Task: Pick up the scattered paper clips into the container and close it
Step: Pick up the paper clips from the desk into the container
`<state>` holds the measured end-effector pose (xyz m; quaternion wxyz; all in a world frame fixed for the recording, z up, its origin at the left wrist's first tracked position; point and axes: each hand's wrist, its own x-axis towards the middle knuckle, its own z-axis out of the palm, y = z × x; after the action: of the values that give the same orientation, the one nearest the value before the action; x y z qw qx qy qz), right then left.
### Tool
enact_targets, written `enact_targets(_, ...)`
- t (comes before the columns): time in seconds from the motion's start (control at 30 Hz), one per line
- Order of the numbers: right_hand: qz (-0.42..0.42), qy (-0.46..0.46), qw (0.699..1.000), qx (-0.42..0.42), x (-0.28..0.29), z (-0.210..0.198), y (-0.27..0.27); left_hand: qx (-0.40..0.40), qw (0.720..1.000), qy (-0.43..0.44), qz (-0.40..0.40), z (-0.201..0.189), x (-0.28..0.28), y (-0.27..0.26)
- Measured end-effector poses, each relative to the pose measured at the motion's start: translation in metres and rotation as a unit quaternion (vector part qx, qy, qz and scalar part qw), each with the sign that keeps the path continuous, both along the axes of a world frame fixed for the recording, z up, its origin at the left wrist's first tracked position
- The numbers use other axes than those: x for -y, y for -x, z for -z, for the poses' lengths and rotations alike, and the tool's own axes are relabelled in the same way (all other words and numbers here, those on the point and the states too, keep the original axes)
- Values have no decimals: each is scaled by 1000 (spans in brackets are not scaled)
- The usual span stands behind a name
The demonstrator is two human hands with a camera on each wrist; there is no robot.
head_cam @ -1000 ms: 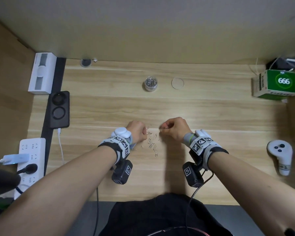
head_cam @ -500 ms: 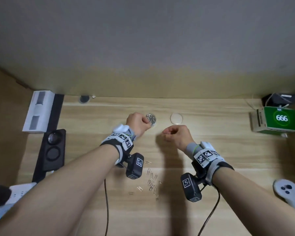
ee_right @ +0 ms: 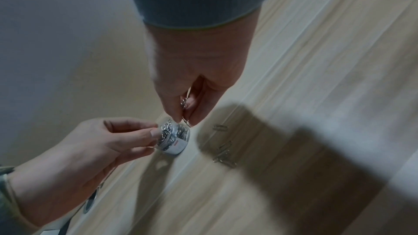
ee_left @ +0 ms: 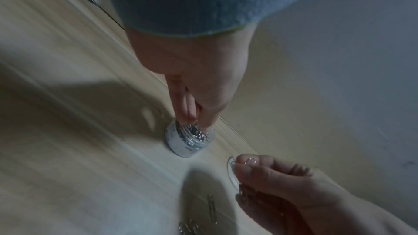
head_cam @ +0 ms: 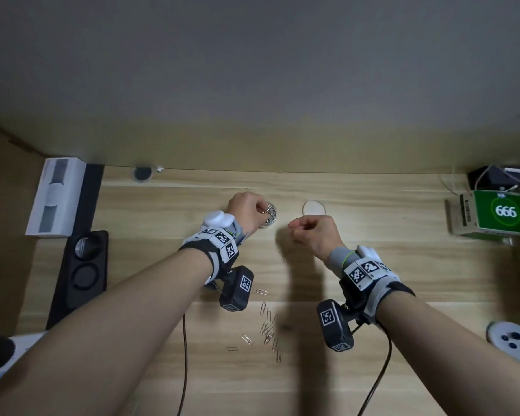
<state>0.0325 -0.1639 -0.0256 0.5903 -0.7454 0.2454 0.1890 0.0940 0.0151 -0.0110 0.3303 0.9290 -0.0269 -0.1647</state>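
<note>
Pale wood grain runs across the desk [head_cam: 373,340], which fills the lower part of the head view and ends against a plain grey-beige wall [head_cam: 252,85]. Nearest the person, a loose scatter of paper clips [head_cam: 267,328] lies on the desk between the two forearms, some overlapping, a few lying apart to the left. A white controller [head_cam: 512,340] sits at the near right edge, and a black tray with two round recesses [head_cam: 84,265] lies along the left edge.

Farther out, the right hand [head_cam: 314,235] hangs above the desk with its fingers curled in; the right wrist view shows thumb and fingertips pinching a few clips that dangle just beside the container's rim. The left hand [head_cam: 246,211] is over the container [head_cam: 269,216], a small clear round tub already holding a heap of silver clips. Its fingertips are bunched together right at the tub's open mouth, touching the clips there; whether it still pinches any I cannot tell. The clear round lid [head_cam: 313,208] lies flat on the desk just right of the container, apart from it.

Beyond these, a green box marked 666 [head_cam: 505,213] stands at the far right and a white box [head_cam: 56,196] at the far left.
</note>
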Motion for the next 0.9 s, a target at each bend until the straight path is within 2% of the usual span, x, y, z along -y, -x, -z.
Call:
enact_targets(0.17,16,-49,998,27,-16,-17,-25,19,998,56,-38,-3,-16,7)
enact_targets(0.27,1,-14,999,37,-30,-15,-41,5,996,62,-70,-3,-36,16)
enact_targets(0.47,-53,93,993,52,-46,1,-48,-42,995,50,-81,3,-70,42)
enact_targets(0.67,-18,112,991,66,-34,-5,-36,-43,996,38,-69,4,-68,59)
enact_targets(0.77,-8,120,990,70,-26,-2,-28,-31,998,13,-54,10,-68,65)
enact_targets(0.9,-25,184,982,41,-12,4,-5,-42,995,-79,-33,24,-79,80)
